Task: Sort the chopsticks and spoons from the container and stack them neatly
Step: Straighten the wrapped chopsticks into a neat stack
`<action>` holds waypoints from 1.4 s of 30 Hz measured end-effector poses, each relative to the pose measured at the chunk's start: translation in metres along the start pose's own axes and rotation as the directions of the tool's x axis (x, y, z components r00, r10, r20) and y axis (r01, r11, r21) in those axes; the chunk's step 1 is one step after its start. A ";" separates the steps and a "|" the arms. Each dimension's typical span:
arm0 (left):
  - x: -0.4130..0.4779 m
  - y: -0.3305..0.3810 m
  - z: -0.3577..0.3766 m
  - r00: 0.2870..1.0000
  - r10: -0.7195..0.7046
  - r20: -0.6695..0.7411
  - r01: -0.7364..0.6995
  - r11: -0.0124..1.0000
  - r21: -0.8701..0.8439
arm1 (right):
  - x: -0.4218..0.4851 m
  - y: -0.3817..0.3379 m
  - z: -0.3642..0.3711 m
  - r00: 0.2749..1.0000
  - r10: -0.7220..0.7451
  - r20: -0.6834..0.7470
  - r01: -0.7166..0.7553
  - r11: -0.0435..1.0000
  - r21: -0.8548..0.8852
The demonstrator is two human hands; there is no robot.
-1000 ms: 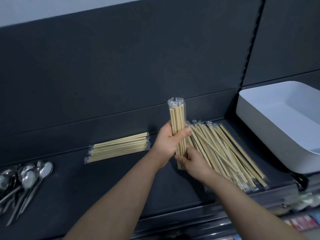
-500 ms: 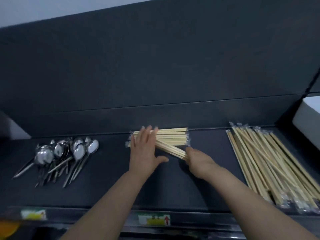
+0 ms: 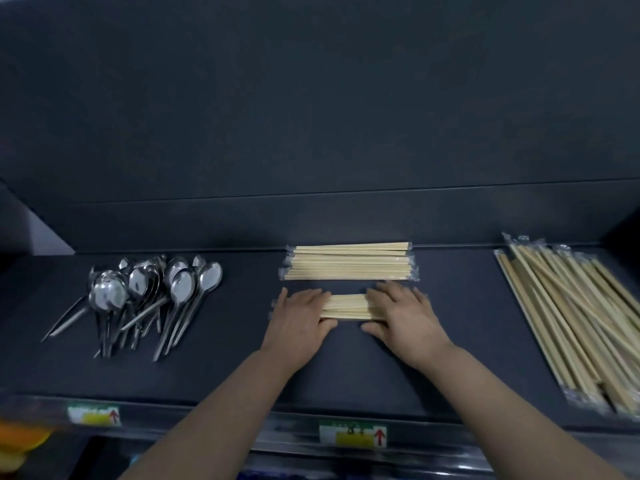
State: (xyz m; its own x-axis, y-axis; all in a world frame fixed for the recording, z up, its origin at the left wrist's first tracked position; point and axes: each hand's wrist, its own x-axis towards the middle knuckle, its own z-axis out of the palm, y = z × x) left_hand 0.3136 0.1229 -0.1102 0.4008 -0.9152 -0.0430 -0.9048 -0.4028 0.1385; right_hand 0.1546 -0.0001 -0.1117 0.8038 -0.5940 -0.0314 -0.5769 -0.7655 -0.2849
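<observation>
Your left hand (image 3: pixel 298 320) and right hand (image 3: pixel 405 317) pressed flat, fingers straight, on the chopstick bundle (image 3: pixel 346 306); I think you needed to push both ends evenly toward the stack (image 3: pixel 349 266) just beyond

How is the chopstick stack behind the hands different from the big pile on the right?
The back stack lies left to right; the right pile runs front to back, slanted. The back stack is even and neat; the right pile is crossed. The right pile looks bigger. Both are pale chopsticks in clear wrappers.
</observation>
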 end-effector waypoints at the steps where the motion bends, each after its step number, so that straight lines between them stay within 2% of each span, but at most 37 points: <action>1: 0.000 0.000 0.003 1.000 0.014 0.016 -0.014 1.000 0.006 | -0.004 0.001 0.005 1.000 -0.014 -0.004 0.014 1.000 -0.004; 5: 0.004 -0.002 0.012 0.998 0.030 -0.046 -0.029 0.999 0.024 | -0.007 0.006 0.016 0.999 0.002 -0.050 -0.004 0.999 -0.047; 10: 0.020 -0.005 0.010 0.986 0.016 -0.167 0.000 0.996 0.091 | 0.008 0.001 0.013 0.965 0.112 -0.239 -0.134 0.988 -0.081; 15: 0.028 -0.008 0.012 0.983 0.058 -0.174 -0.044 0.995 0.089 | 0.020 0.004 0.013 0.961 0.175 -0.212 -0.195 0.978 -0.077; 20: 0.023 -0.012 0.026 0.980 0.080 -0.180 -0.074 0.996 0.039 | 0.019 0.006 0.021 0.978 0.185 -0.093 -0.190 0.981 -0.038; 26: 0.021 0.001 0.017 0.972 0.080 -0.221 -0.080 0.997 0.010 | 0.013 0.011 0.014 0.975 0.134 -0.179 -0.133 0.991 0.018; 29: 0.027 0.018 0.014 0.963 0.112 -0.245 -0.125 0.991 -0.039 | 0.001 0.021 0.007 0.963 0.091 -0.255 -0.098 0.995 -0.018; 32: 0.033 0.049 0.010 0.946 0.176 -0.271 -0.207 0.974 -0.091 | -0.019 0.042 -0.001 0.938 0.092 -0.335 -0.125 0.989 -0.076; 39: 0.046 0.145 0.012 0.933 0.265 -0.245 -0.310 0.936 -0.168 | -0.074 0.111 -0.034 0.899 0.220 -0.378 -0.295 0.943 -0.153; 42: 0.049 0.187 0.013 0.953 0.257 -0.163 -0.290 0.929 -0.230 | -0.097 0.138 -0.049 0.884 0.311 -0.350 -0.382 0.912 -0.153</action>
State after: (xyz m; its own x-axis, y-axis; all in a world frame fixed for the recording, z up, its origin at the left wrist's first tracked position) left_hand 0.1625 0.0027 -0.0994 0.1731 -0.9725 0.1561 -0.9234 -0.1051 0.3691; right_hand -0.0105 -0.0605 -0.1008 0.4800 -0.8496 0.2188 -0.8548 -0.5090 -0.1011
